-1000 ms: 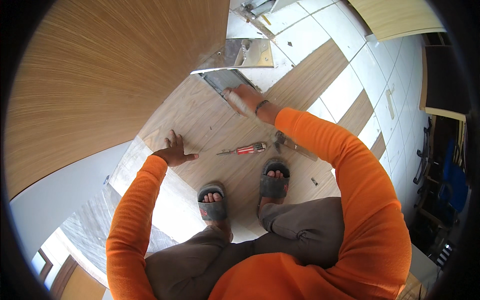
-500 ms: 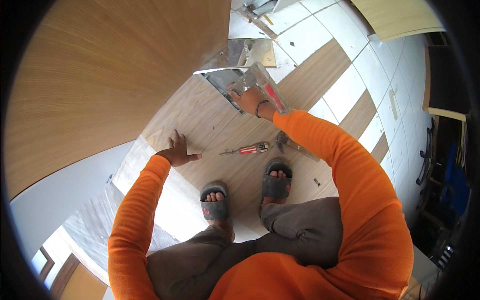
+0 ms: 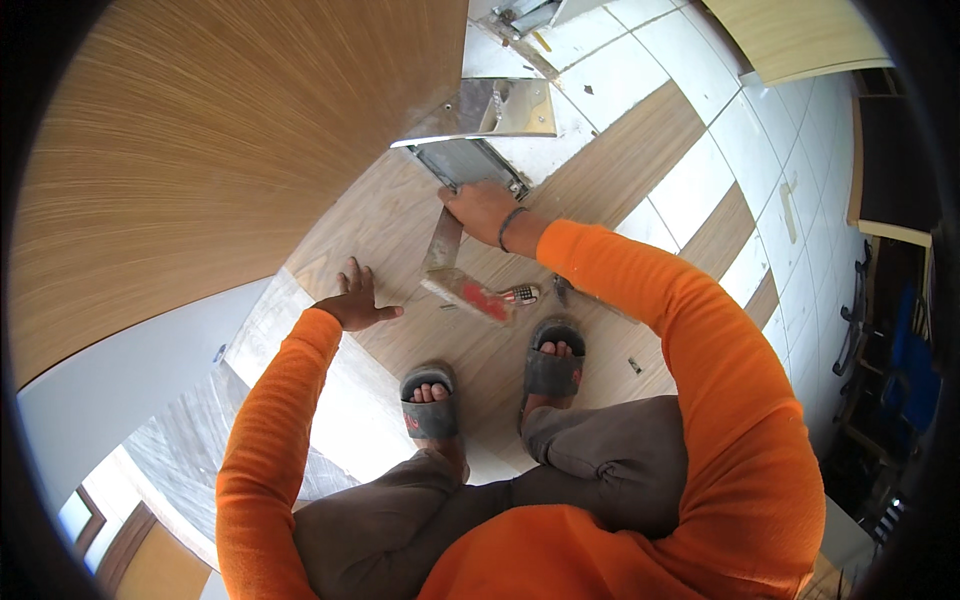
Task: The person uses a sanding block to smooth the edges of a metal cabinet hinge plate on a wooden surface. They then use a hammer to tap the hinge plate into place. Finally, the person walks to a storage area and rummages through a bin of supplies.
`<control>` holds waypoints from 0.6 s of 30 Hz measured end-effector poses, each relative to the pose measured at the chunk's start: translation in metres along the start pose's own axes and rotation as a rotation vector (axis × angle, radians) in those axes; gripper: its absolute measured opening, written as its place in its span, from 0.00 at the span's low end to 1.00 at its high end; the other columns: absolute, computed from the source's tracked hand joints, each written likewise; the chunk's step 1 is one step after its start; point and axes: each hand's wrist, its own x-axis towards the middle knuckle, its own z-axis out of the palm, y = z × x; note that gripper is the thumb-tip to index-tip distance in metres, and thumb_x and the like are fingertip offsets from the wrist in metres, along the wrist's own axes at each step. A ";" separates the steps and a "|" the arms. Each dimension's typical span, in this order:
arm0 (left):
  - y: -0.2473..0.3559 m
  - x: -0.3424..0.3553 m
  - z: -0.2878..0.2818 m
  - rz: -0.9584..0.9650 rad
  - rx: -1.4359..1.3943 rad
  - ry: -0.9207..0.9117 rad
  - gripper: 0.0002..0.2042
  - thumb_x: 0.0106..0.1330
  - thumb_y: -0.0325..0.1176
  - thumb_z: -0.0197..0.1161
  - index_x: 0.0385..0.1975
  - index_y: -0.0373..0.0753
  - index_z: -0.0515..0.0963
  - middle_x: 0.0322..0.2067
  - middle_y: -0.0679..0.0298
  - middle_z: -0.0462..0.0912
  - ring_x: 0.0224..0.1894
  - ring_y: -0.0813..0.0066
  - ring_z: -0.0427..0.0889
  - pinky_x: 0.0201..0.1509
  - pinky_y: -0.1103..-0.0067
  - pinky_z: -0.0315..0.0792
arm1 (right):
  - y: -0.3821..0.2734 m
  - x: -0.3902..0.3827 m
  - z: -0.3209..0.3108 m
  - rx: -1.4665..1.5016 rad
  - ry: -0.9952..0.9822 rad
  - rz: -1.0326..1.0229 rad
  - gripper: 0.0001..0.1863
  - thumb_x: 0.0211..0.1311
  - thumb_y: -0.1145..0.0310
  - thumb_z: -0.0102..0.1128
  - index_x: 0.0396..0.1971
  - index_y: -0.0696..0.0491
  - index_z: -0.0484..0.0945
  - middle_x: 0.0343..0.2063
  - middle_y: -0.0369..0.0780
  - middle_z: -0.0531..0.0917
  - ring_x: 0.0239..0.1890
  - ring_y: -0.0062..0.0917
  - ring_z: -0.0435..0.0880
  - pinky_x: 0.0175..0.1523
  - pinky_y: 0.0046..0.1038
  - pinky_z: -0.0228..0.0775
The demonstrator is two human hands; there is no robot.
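My left hand (image 3: 355, 300) lies open, fingers spread on the wood-look floor board (image 3: 340, 236) beside the wooden panel (image 3: 230, 130). My right hand (image 3: 478, 210) grips a dusty flat tool (image 3: 444, 240) with a grey shaft and a pale rectangular end bearing a red patch, angled down toward me. Just beyond that hand is a grey metal-framed recess (image 3: 450, 158) in the floor. A screwdriver with a striped, checked handle (image 3: 521, 294) lies partly hidden under the tool's end. A dark tool (image 3: 560, 292), perhaps a hammer, lies right of it, partly hidden by my arm.
Both my sandalled feet (image 3: 428, 400) are on the floor. White tiles (image 3: 690, 150) alternate with wood-look strips at right. A broken, dusty piece of panel (image 3: 525, 105) sits beyond the recess. Pale furniture (image 3: 790, 30) stands top right; dark furniture and a blue chair (image 3: 910, 360) line the right edge.
The tool in my right hand has swung from raised on the right down toward me, now covering part of the screwdriver. My left hand stays in place on the floor.
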 end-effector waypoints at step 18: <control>0.004 -0.006 -0.002 -0.027 0.048 -0.022 0.61 0.62 0.76 0.48 0.74 0.28 0.30 0.74 0.38 0.18 0.78 0.39 0.28 0.77 0.49 0.42 | 0.037 0.000 0.014 -0.098 0.142 0.008 0.18 0.69 0.65 0.51 0.53 0.58 0.74 0.37 0.53 0.82 0.43 0.53 0.82 0.53 0.44 0.76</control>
